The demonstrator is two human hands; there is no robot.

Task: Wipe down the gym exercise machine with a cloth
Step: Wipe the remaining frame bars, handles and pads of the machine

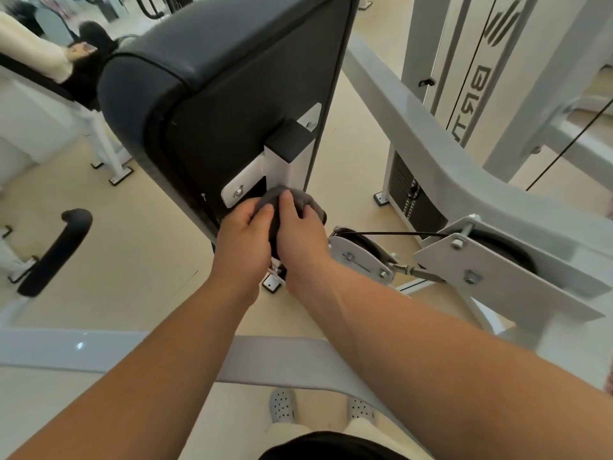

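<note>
While the left hand and right hand both grip the bunched dark grey cloth at the centre of the frame, it presses against the lower part of the white support post behind the black back pad. Just to the right sit a pulley and its taut cable. A loose fold could, I judge, snag there or on the bracket bolt at the left, dragging fingers into the hardware.

Dark letters run along the white machine cover, below a striped round logo; only a "B" reads surely.
</note>
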